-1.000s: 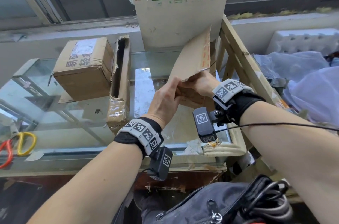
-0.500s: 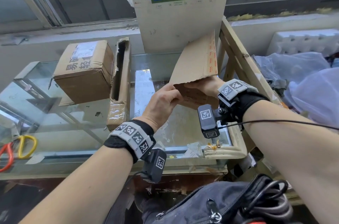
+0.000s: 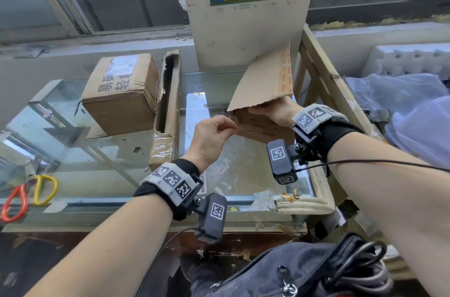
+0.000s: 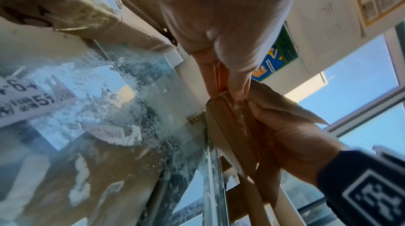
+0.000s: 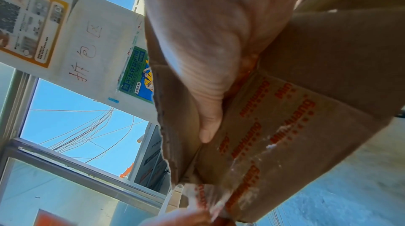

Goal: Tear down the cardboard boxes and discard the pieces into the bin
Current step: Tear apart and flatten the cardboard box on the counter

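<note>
My right hand (image 3: 258,111) grips a torn, flattened cardboard piece (image 3: 265,82) with orange print above the right part of the glass table. Its upper flap stands upright. In the right wrist view my thumb (image 5: 208,125) presses on the printed face of the cardboard piece (image 5: 295,125). My left hand (image 3: 231,125) is just left of the piece and pinches a strip of clear tape (image 3: 243,128) that still runs to the cardboard's lower left corner. The left wrist view shows my left hand's fingertips (image 4: 238,91) pinched together at the corner of the cardboard piece (image 4: 232,125).
A closed taped box (image 3: 121,92) and an opened narrow box (image 3: 170,102) stand on the glass table (image 3: 109,162) at the left. Scissors (image 3: 29,194) lie at the table's front left. A wooden frame (image 3: 323,77) and plastic bags (image 3: 414,107) are on the right.
My left hand has let go of the cardboard's edge and drawn back to the left, pulling a tape strip off it. The right hand keeps its hold.
</note>
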`<state>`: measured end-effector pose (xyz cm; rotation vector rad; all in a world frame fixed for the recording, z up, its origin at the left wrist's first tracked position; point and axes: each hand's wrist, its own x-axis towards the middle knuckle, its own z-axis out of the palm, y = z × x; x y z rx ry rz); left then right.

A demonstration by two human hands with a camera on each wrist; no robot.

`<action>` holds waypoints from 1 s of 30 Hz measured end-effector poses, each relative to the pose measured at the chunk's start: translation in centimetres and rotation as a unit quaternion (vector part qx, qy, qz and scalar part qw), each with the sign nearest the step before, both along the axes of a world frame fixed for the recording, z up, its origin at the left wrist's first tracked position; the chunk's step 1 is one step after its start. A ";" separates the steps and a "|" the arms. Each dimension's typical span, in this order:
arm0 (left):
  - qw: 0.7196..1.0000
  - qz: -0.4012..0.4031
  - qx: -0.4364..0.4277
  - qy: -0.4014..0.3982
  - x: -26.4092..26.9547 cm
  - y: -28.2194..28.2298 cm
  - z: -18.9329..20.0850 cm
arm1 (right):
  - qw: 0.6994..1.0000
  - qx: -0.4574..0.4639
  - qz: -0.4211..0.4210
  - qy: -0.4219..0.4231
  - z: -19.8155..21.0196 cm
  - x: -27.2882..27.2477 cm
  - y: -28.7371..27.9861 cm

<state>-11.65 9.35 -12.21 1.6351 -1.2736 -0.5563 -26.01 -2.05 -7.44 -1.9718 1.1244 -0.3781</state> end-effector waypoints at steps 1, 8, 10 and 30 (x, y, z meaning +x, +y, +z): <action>0.999 -0.004 0.019 0.030 0.2 0.1 0.2 | 1.000 -0.003 0.010 0.008 0.0 0.0 -0.1; 0.947 -0.037 0.122 0.296 1.1 1.4 0.7 | 0.998 -0.003 0.020 0.051 -0.5 -1.0 -0.9; 0.949 -0.016 0.116 0.294 0.9 1.2 0.8 | 0.998 -0.008 0.033 0.057 -0.7 -0.5 -0.9; 0.896 0.256 0.059 0.359 -0.2 -1.1 -0.9 | 0.892 -0.327 0.253 0.182 -1.5 0.7 4.5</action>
